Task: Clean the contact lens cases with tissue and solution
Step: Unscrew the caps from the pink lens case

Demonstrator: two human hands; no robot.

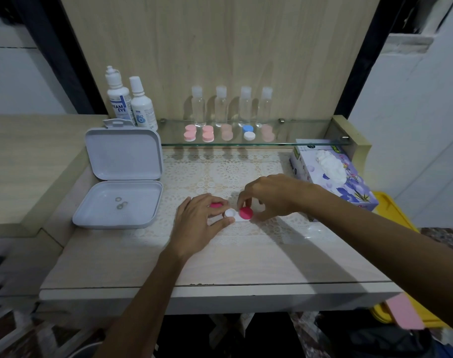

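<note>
Clearly "EYE" marks a solution bottle [118, 98]; both hands' fingers [242, 198] pinch the lens case [237, 215].

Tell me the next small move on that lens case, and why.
Probably twist the pink cap off with the right hand: its fingers already pinch it, the left hand steadies the case, and no tissue is pulled yet.

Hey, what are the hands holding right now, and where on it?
The right hand pinches the pink cap of the lens case by its rim. The left hand grips the case's left end beside the white cap, with another pink cap under its fingers.
</note>
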